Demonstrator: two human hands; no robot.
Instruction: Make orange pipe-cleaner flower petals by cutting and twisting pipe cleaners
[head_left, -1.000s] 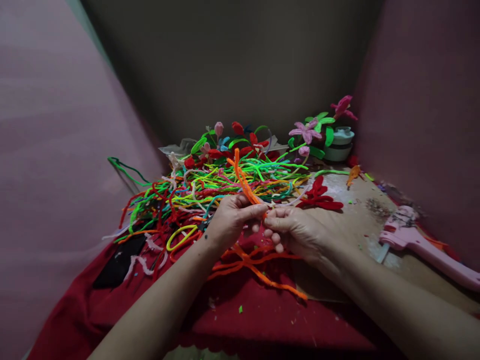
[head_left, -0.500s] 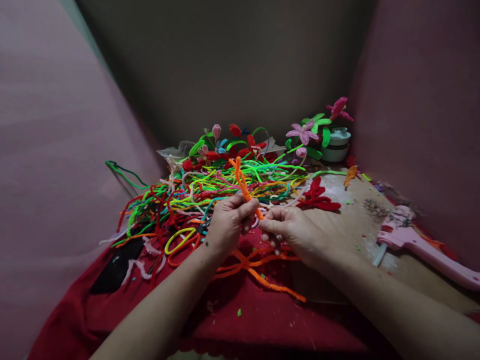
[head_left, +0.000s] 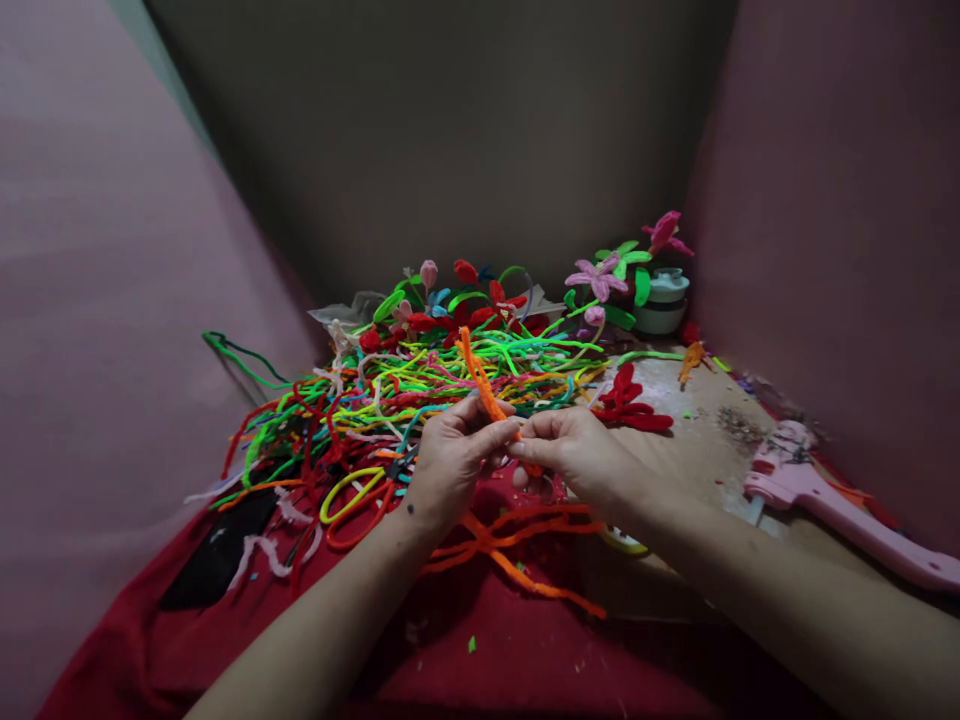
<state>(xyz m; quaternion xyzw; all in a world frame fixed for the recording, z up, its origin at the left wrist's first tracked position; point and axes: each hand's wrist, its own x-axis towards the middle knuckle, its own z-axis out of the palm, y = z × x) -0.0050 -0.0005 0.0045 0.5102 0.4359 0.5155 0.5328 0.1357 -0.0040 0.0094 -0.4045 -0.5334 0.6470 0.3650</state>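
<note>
Head view, read from my station. My left hand (head_left: 454,455) grasps a length of folded orange pipe cleaner (head_left: 484,380) between thumb and fingers. My right hand (head_left: 581,450) pinches the same piece near its lower end, fingertips right beside those of the left. The piece tilts: its upper end leans up and left, raised in front of the pile, and a short tail shows below my right fingertips.

Under the hands, further orange strands (head_left: 486,542) lie crossed on a red cloth (head_left: 487,690). Beyond my left hand I log a heap of multicoloured pipe cleaners (head_left: 420,385), with a yellow loop (head_left: 352,495) at its near edge and a flat black object (head_left: 217,555) farther left.

Beyond my right hand, a red looped piece (head_left: 634,408) rests on a tan board (head_left: 675,460); a pink long-handled tool (head_left: 832,497) lies to its right. At the back I note a pink five-petalled flower (head_left: 598,277) beside a pale lidded container (head_left: 664,303). Partly hidden by my right forearm: a yellow-rimmed item (head_left: 628,543), type unclear.
</note>
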